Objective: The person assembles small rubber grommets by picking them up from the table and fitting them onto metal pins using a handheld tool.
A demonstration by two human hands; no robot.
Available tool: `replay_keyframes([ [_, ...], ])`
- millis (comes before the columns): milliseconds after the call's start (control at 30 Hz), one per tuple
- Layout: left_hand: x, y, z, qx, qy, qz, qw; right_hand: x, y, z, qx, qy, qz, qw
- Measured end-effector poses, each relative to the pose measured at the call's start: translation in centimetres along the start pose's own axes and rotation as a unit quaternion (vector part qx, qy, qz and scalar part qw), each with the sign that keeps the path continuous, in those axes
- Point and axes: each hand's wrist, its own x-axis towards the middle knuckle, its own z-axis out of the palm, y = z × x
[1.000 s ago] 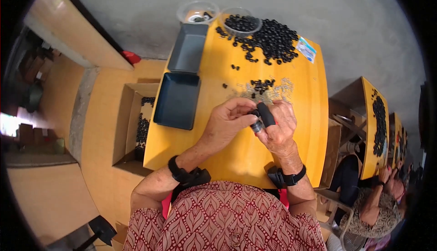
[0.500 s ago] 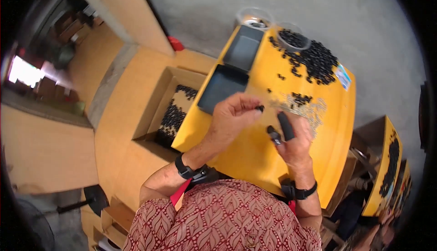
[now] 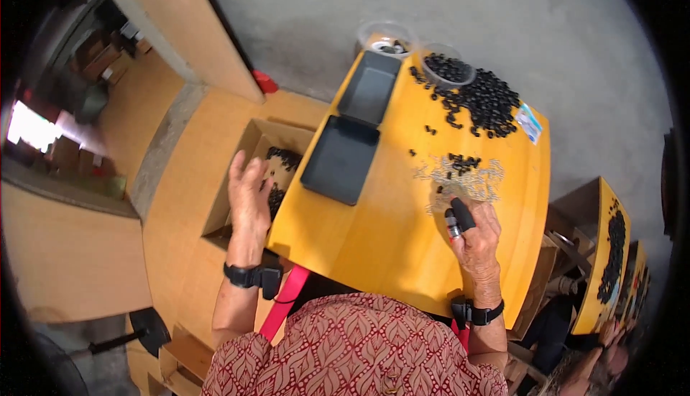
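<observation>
My left hand [image 3: 249,193] is raised over the near side of a cardboard box [image 3: 219,205], fingers spread, nothing visible in it. Small black parts [image 3: 286,157] lie inside that box. On the yellow table [image 3: 374,245], my right hand [image 3: 476,234] reaches to the near edge of a scatter of thin silvery pins [image 3: 489,177]. Black covers sit on its thumb and index finger, the thumb's with a silvery band. Those two digits are close together; anything between their tips is too small to make out. A few small black pieces [image 3: 463,162] lie among the pins.
Two dark trays, a near one [image 3: 341,159] and a far one [image 3: 370,87], line the table's left edge. Beyond the pins lies a heap of black pieces [image 3: 492,101] beside a filled clear tub [image 3: 449,65]. Another clear tub [image 3: 388,40] stands far left. A small packet [image 3: 528,124] lies right.
My left hand has moved left from above the table to the cardboard box; its pinch on a small black piece has opened. My right hand has drawn slightly nearer me, thumb and index finger closer together.
</observation>
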Motion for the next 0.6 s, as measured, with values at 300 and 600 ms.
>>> replay_keyframes([
  [300, -5.2, 1.4, 7.2, 0.01, -0.239, 0.0, 0.971, -3.2, 1.9, -2.7, -0.041, -0.039, 0.084, 0.995],
  [600, -10.4, 0.7, 15.6, -0.031, -0.482, -0.166, 0.86, -6.8, 4.7, -7.0, -0.118, -0.033, 0.134, 0.983],
])
